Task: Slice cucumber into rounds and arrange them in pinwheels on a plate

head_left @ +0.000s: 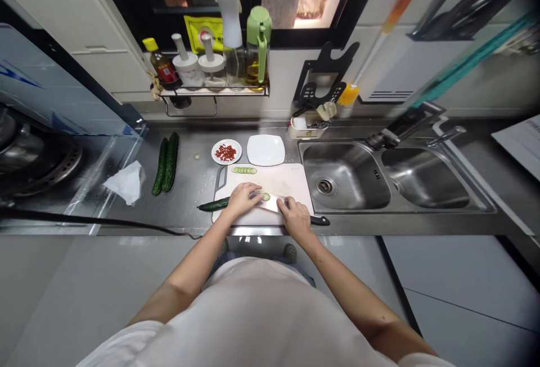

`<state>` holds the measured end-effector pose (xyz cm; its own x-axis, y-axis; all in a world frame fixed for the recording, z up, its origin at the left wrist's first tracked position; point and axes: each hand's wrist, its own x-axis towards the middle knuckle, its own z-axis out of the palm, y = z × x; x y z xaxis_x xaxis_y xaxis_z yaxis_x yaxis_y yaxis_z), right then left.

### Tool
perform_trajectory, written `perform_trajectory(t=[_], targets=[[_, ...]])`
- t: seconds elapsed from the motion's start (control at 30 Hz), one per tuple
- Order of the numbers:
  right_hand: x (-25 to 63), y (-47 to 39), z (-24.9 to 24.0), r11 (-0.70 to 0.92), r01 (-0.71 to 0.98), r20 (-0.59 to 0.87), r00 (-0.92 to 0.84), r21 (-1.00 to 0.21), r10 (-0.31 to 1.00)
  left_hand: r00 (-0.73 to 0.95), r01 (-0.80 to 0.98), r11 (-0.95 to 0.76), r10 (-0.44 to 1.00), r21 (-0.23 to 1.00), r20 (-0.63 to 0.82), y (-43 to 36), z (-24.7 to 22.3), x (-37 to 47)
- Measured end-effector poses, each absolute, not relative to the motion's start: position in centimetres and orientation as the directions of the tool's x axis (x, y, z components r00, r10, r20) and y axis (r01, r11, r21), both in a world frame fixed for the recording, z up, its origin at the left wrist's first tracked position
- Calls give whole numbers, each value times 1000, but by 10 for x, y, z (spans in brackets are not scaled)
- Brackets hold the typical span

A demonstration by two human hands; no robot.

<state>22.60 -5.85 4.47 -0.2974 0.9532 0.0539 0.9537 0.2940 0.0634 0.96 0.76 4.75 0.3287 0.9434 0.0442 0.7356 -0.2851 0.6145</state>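
My left hand (pixel 241 201) reaches over a partly cut cucumber (pixel 213 205), hiding its right end. The thumb and fingers are closed at the edge of a round cucumber slice (pixel 265 196), which lies against the blade of a kitchen knife (pixel 270 204). My right hand (pixel 295 218) grips that blade near the handle, and the black handle sticks out to the right beneath it. Under both hands lies a white cutting board (pixel 291 179) with a grey grip. A row of overlapping cucumber slices (pixel 244 170) rests at the board's upper left.
Behind the board stand a small plate of chopped red pieces (pixel 226 152) and a square white plate (pixel 265 149). Two whole cucumbers (pixel 166 163) and a crumpled white tissue (pixel 126 182) lie left. A double sink (pixel 346 179) is at right. Bottles fill a wall rack (pixel 215 91).
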Motion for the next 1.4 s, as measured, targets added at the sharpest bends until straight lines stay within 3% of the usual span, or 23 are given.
perform_trajectory(t=[0.13,0.37,0.6,0.7,0.77,0.87,0.97,1.4], targets=[[225,-58,46,305,952,42,-307,37,951,393,736,-302,919,606,-20,10,49,21],[229,-58,50,255,967,-149,-255,-24,955,395,720,-232,912,654,-111,18,45,28],[233,-57,48,243,969,-153,-246,-36,957,481,681,-289,870,673,-113,28,43,35],[234,-56,47,228,973,-148,-232,-42,961,409,660,-190,902,727,-136,37,39,36],[234,-55,45,209,977,-141,-213,-42,967,270,667,-57,948,743,-170,47,35,35],[236,-55,41,170,984,-130,-175,-46,976,7,698,126,983,705,-182,66,27,31],[239,-55,36,138,989,-125,-144,-60,982,-114,721,203,978,663,-175,85,19,27],[245,-52,32,111,988,-92,-121,-103,988,-24,862,68,995,503,-94,111,5,31]])
